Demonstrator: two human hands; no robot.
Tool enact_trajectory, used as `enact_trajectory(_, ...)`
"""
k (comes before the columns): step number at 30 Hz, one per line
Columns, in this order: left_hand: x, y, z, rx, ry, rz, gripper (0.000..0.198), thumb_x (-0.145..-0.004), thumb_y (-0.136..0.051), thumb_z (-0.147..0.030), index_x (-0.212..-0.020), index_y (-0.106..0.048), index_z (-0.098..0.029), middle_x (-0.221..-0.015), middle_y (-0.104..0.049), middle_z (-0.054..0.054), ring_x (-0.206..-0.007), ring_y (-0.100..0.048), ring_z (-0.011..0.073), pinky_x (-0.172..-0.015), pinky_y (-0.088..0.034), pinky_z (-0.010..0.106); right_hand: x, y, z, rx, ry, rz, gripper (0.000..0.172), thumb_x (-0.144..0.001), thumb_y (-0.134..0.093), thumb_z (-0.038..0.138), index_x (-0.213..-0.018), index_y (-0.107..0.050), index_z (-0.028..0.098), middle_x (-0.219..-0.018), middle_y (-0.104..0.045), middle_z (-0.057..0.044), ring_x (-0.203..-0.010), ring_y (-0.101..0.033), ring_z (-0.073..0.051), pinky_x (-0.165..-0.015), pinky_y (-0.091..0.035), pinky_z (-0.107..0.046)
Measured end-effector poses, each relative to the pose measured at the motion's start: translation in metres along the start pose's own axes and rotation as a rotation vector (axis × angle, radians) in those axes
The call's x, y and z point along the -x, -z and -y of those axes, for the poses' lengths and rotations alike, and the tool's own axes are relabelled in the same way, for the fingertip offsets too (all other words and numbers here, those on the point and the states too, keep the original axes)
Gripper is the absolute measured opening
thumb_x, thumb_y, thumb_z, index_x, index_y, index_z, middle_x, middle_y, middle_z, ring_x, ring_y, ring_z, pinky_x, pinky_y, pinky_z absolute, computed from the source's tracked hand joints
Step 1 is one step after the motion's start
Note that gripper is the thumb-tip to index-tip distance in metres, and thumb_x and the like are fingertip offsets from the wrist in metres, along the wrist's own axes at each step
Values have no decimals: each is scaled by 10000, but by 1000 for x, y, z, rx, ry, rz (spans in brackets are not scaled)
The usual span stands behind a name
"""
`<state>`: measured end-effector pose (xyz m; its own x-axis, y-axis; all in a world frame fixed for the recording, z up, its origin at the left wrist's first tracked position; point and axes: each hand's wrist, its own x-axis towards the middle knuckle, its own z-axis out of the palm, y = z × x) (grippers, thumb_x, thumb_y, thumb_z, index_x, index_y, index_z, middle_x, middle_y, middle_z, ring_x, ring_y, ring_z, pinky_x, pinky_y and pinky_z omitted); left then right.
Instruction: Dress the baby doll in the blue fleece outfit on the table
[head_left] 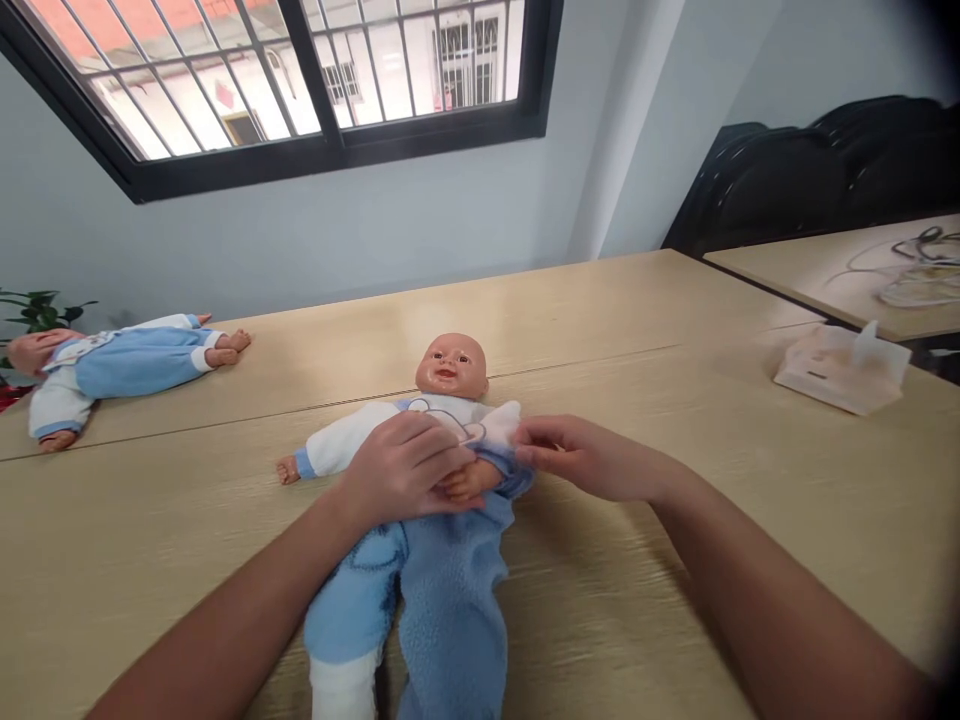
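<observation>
A baby doll [452,366] lies face up on the table in front of me, its head pointing away. It has a white top with blue cuffs and blue fleece trousers [454,590]. Across its belly, my left hand [409,465] is closed around the doll's small hand [466,482], which pokes out of a bunched blue cuff. On the doll's right-hand side in view, my right hand [589,455] pinches the edge of the white sleeve [501,424] between thumb and fingers. The doll's other arm [337,440] stretches out flat to the left. Its feet are partly out of view.
A second doll [142,360] in similar blue and white clothes lies at the far left, near a plant [41,310]. A tissue pack [844,368] sits at the right. Cables [930,265] lie on another table. Black chairs [795,180] and a barred window [322,80] are beyond.
</observation>
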<state>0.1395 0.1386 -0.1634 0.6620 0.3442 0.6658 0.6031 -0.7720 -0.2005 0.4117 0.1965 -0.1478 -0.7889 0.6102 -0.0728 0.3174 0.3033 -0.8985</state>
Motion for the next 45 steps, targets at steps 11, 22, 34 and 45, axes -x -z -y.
enact_trajectory(11, 2, 0, -1, 121, -3, 37, 408, -889, -722, -562, -1089, -640, -216, -1013, -774, 49, -876, -698, 185, -763, -572, 337, -6, 7, -19, -226, -23, 80, 426, -944, -622, 595, -870, -653, 176, -802, -556, 16, -741, -465, -136, -702, -369, -284)
enact_trajectory(22, 6, -3, -5, 39, 140, 243, 509, -896, -603, -709, -991, -642, -210, -910, -768, 40, -670, -698, 188, -571, -486, 318, 1, 11, -12, 79, -125, 230, 381, -900, -681, 549, -777, -644, 190, -729, -510, 27, -680, -416, -133, -605, -319, -265)
enact_trajectory(34, 6, 0, -7, 60, 58, 117, 230, -961, -645, -386, -1091, -590, -205, -1153, -788, 59, -745, -754, 173, -604, -541, 304, -2, 9, -8, -103, 60, 116, 398, -965, -607, 534, -813, -675, 172, -921, -614, -27, -873, -525, -176, -826, -415, -326)
enact_trajectory(45, 2, 2, -9, 243, -57, 82, 195, -1001, -583, -351, -1129, -614, -206, -1119, -805, 21, -719, -745, 138, -573, -537, 273, -5, -10, -4, -202, -33, 55, 450, -957, -629, 563, -738, -622, 169, -719, -497, 22, -684, -413, -122, -626, -324, -271)
